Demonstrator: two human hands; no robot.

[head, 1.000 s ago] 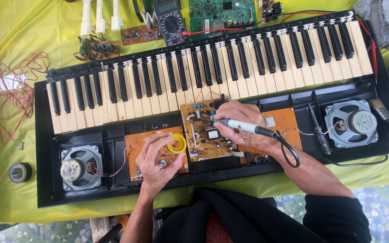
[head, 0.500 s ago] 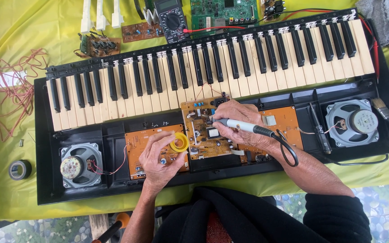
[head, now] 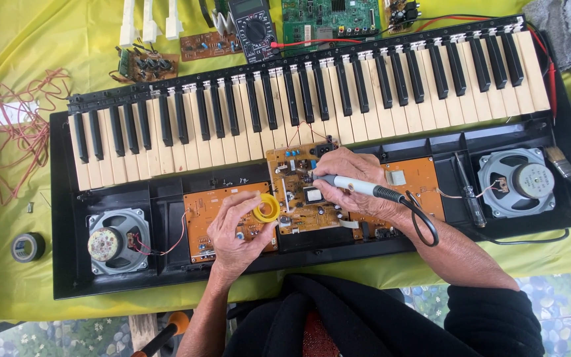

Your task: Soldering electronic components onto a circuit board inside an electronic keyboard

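Note:
An opened electronic keyboard point(head: 299, 99) lies on a yellow cloth, its orange circuit boards bared. My right hand point(head: 358, 185) grips a grey soldering iron point(head: 358, 188) like a pen, its tip on the middle circuit board point(head: 299, 192). A black cord loops from the iron past my wrist. My left hand point(head: 236, 231) rests on the left orange board point(head: 199, 218) and holds a small yellow spool of solder point(head: 267, 208) between thumb and fingers.
Round speakers sit at the case's left point(head: 117, 241) and right point(head: 517, 182) ends. A multimeter point(head: 254, 23), a green board point(head: 328, 14) and small boards lie beyond the keys. Red wire point(head: 14, 139) and a tape roll point(head: 28, 246) lie at left, a grey rag point(head: 566, 33) top right.
Both hands stay where they were on the boards. The view has shifted only slightly.

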